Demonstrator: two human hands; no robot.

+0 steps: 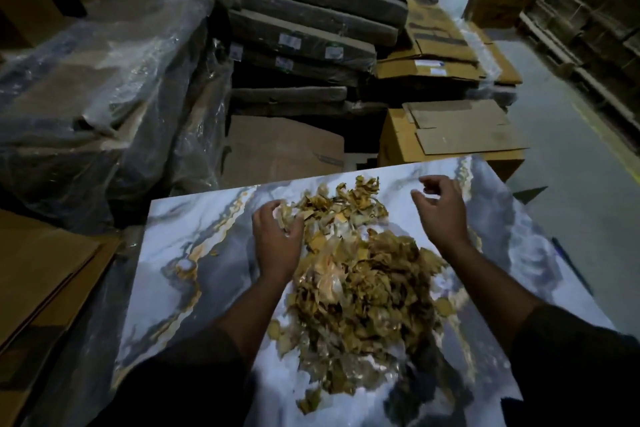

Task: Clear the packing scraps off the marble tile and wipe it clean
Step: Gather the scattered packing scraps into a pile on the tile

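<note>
Still the clearing step, by the look of it: the wipe can't start while the pile of packing scraps (pixel 356 284) covers the middle of the marble tile (pixel 194 253). No cloth is in view.

Left hand (pixel 277 236) is at the pile's far-left edge, fingers curled down into the scraps and gripping a small clump. Right hand (pixel 441 208) hovers above the tile just right of the pile's far end, fingers loosely curled, holding nothing, not touching the scraps.

Next move, as I judge it: the right hand needs to drop onto the far-right edge so both hands can rake or scoop the heap together, then carry it off the tile. The scraps look light and loose, so bits will likely spill.

Scraps: torn tan and yellow-brown paper mixed with shiny film, heaped from the tile's far middle toward the near edge, a few strays near the bottom. Tile: glossy, white-grey with gold veining, lying flat amid stacked cardboard boxes (pixel 450 139) and plastic-wrapped bundles (pixel 104 87).
</note>
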